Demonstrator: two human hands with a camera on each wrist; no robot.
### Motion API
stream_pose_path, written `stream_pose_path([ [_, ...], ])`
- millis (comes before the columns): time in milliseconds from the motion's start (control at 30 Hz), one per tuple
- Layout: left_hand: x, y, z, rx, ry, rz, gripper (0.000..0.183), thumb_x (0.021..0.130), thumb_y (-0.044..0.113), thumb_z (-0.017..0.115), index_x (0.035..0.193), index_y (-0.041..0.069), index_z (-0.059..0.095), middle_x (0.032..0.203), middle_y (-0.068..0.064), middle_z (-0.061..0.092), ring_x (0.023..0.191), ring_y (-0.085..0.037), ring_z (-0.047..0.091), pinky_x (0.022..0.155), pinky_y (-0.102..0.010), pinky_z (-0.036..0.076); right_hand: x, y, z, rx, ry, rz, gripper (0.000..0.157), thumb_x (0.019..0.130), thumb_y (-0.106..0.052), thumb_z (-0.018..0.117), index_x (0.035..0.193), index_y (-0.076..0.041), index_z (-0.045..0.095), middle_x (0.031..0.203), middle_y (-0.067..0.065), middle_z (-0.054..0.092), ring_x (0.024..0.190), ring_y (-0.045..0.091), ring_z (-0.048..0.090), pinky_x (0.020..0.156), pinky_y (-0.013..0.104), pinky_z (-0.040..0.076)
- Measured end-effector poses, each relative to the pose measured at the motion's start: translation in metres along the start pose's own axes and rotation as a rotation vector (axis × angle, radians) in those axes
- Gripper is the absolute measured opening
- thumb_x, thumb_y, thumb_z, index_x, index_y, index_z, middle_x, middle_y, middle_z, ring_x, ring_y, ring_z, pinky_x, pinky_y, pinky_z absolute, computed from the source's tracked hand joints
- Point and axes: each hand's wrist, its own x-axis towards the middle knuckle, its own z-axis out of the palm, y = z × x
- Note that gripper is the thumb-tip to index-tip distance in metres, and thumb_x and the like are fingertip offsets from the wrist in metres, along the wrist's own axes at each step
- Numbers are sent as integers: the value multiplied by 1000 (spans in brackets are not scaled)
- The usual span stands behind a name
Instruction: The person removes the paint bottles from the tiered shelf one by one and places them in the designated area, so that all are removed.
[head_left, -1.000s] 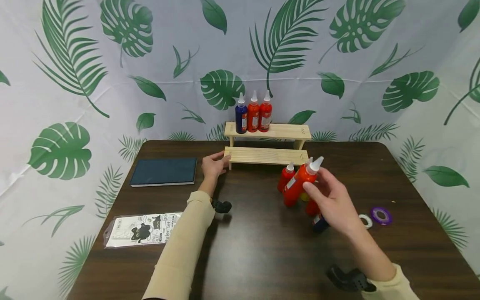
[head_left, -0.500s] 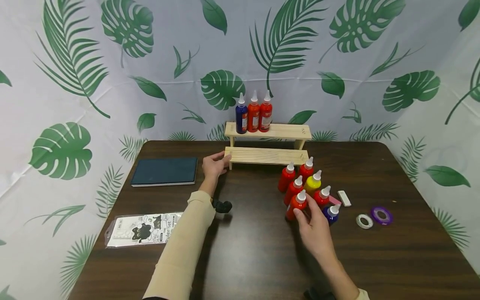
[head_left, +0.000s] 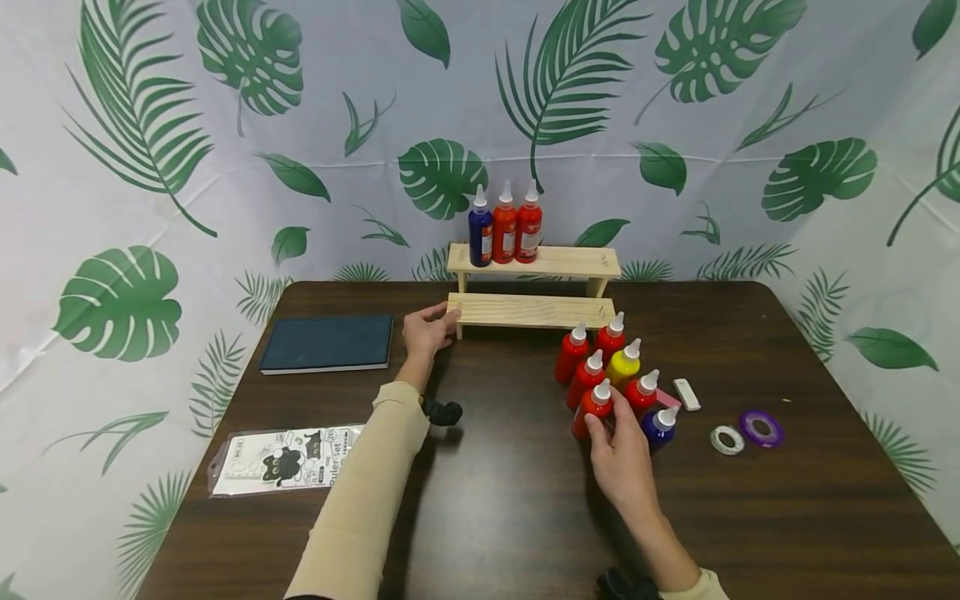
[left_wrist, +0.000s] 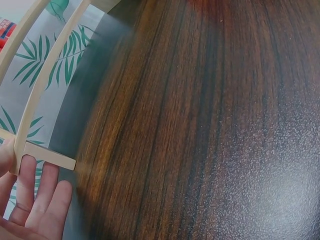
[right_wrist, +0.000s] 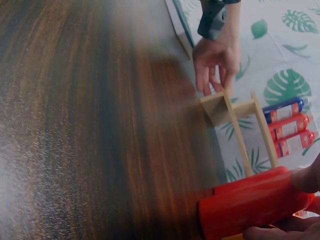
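At the left end of a two-step wooden rack [head_left: 534, 311], my left hand [head_left: 426, 332] grips the lower board between thumb and fingers; the left wrist view shows the fingers [left_wrist: 47, 187] under the board by its leg. My right hand [head_left: 621, 450] holds a red squeeze bottle [head_left: 592, 412] with a white nozzle, the front one of a cluster on the table. Beside it stand more red bottles [head_left: 584, 383], a yellow bottle [head_left: 623, 367] and a blue bottle [head_left: 659, 428]. On the rack's upper step are a blue bottle [head_left: 481, 233] and two red bottles [head_left: 506, 233].
A dark notebook [head_left: 327, 343] and a packaged ruler set [head_left: 288, 458] lie on the left of the brown table [head_left: 495, 517]. To the right are a white eraser-like block [head_left: 686, 394], a white tape roll [head_left: 727, 440] and a purple ring [head_left: 762, 428]. A leaf-print cloth [head_left: 315, 125] hangs behind.
My right hand has brought the red bottle it held tilted down to the front of the cluster, where it now stands upright. The left hand stays on the rack.
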Motion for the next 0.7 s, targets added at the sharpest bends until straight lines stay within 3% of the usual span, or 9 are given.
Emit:
stream_pose_path([
  [200, 1, -3, 1, 0, 5, -3, 33, 79, 22, 80, 111, 13, 73, 92, -16, 73, 81, -24, 72, 70, -40, 58, 2, 2, 0, -20, -2, 12, 53, 95, -7, 57, 143, -2, 34, 148, 20, 37, 135, 37, 38, 107, 53, 33],
  [400, 1, -3, 1, 8, 9, -1, 33, 80, 22, 79, 111, 14, 73, 92, -16, 73, 81, -23, 72, 69, -39, 58, 0, -2, -5, -27, -35, 27, 61, 96, -10, 57, 149, -6, 27, 152, 18, 31, 137, 37, 34, 106, 53, 35],
  [533, 1, -3, 2, 9, 3, 5, 34, 80, 22, 79, 111, 13, 73, 92, -16, 73, 81, -24, 72, 69, -38, 58, -2, -21, -17, -57, -38, -10, 69, 93, -13, 62, 151, -9, 24, 151, 19, 32, 136, 38, 36, 102, 51, 39],
  [700, 3, -3, 1, 6, -1, -2, 34, 80, 22, 79, 112, 13, 73, 93, -16, 73, 82, -23, 72, 70, -39, 58, 7, -58, -45, -106, -37, -148, 71, 92, -21, 66, 151, -12, 28, 149, 18, 38, 131, 38, 43, 97, 52, 43],
])
